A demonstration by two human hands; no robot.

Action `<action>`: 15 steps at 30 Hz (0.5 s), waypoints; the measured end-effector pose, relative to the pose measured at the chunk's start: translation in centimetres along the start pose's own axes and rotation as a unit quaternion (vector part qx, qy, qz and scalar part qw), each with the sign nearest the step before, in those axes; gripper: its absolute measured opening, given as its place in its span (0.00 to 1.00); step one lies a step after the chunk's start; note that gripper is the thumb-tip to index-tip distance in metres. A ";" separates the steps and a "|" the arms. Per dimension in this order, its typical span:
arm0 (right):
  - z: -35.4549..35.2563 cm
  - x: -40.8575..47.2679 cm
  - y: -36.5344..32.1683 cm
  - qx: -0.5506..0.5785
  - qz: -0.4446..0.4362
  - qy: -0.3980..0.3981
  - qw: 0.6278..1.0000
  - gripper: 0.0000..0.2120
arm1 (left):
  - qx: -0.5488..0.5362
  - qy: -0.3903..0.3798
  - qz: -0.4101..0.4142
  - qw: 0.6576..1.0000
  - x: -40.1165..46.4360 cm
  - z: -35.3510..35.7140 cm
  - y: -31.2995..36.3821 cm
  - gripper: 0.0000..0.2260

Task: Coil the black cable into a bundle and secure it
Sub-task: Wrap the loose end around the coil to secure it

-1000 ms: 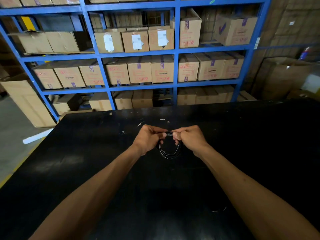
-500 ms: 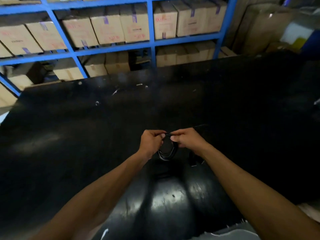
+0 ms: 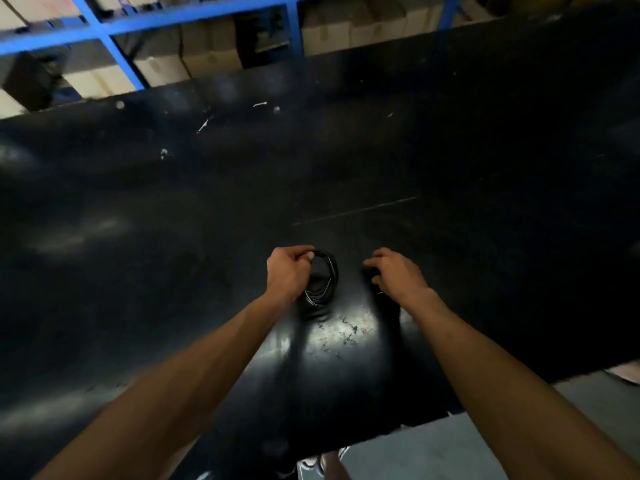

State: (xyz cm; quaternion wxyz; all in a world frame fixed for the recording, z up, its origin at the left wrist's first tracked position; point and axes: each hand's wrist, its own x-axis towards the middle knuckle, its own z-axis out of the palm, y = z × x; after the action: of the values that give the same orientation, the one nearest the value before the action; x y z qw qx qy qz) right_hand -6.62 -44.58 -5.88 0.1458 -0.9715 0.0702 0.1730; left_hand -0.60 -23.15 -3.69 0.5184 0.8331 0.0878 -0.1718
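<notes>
The black cable (image 3: 327, 277) is wound into a small round coil that hangs from my left hand (image 3: 289, 271), which pinches its upper left edge just above the black table (image 3: 173, 202). My right hand (image 3: 396, 273) is a short way to the right of the coil, apart from it, fingers curled loosely downward over the table. Something small and dark may lie under those fingers, but the blur and the black surface hide it.
White scraps (image 3: 204, 124) are scattered on the far part of the table. Blue shelving (image 3: 114, 46) with cardboard boxes (image 3: 162, 69) stands behind it. The table's near edge and grey floor (image 3: 450, 452) show at the bottom right.
My right hand has let go of the coil and moved off to the right. My left hand keeps hold. The view has tilted further down toward the table.
</notes>
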 end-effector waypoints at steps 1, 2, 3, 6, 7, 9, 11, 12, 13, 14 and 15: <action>0.3 0.2 -0.3 -0.013 0.012 -0.009 1.000 0.18 | 0.000 0.005 -0.001 1.000 0.1 -0.1 -0.3 0.13; 0.4 0.3 -0.7 -0.019 0.029 -0.006 0.999 0.15 | 0.000 0.008 -0.002 1.000 0.1 -0.2 -0.4 0.13; 0.5 0.1 -1.0 -0.012 0.047 0.007 0.999 0.13 | -0.003 0.010 -0.003 1.000 0.2 -0.3 -0.4 0.13; 0.3 -0.3 -1.2 0.138 0.100 0.075 0.983 0.09 | -0.021 0.032 -0.002 0.999 0.2 -0.6 0.1 0.10; -0.2 -0.4 -1.4 0.218 0.115 0.095 0.965 0.08 | -0.026 0.039 -0.001 0.999 0.1 -0.7 0.5 0.10; -1.7 -1.0 -1.9 0.390 0.134 0.101 0.905 0.09 | -0.035 0.053 -0.003 0.998 0.0 -0.7 1.4 0.09; -3.8 -1.8 -3.1 0.537 0.125 0.076 0.831 0.10 | -0.045 0.067 0.003 0.997 -0.1 -0.6 2.5 0.10; -4.5 -2.2 -3.7 0.586 0.116 0.065 0.800 0.10 | -0.047 0.071 0.010 0.996 -0.2 -0.6 3.1 0.10; -5.2 -2.7 -4.4 0.617 0.111 0.063 0.776 0.10 | -0.051 0.074 0.019 0.996 -0.3 -0.4 3.7 0.10; -5.5 -2.9 -5.0 0.634 0.111 0.071 0.762 0.09 | -0.055 0.075 0.031 0.995 -0.5 -0.3 4.3 0.10; -5.8 -3.2 -5.5 0.636 0.118 0.083 0.758 0.08 | -0.057 0.075 0.047 0.994 -0.6 -0.2 4.7 0.10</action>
State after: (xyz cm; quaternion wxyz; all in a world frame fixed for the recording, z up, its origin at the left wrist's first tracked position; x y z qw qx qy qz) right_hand -6.77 -40.84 1.88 0.7026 -0.6495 0.2899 0.0231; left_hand 0.38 -25.07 0.58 0.5648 0.8157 0.0972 -0.0787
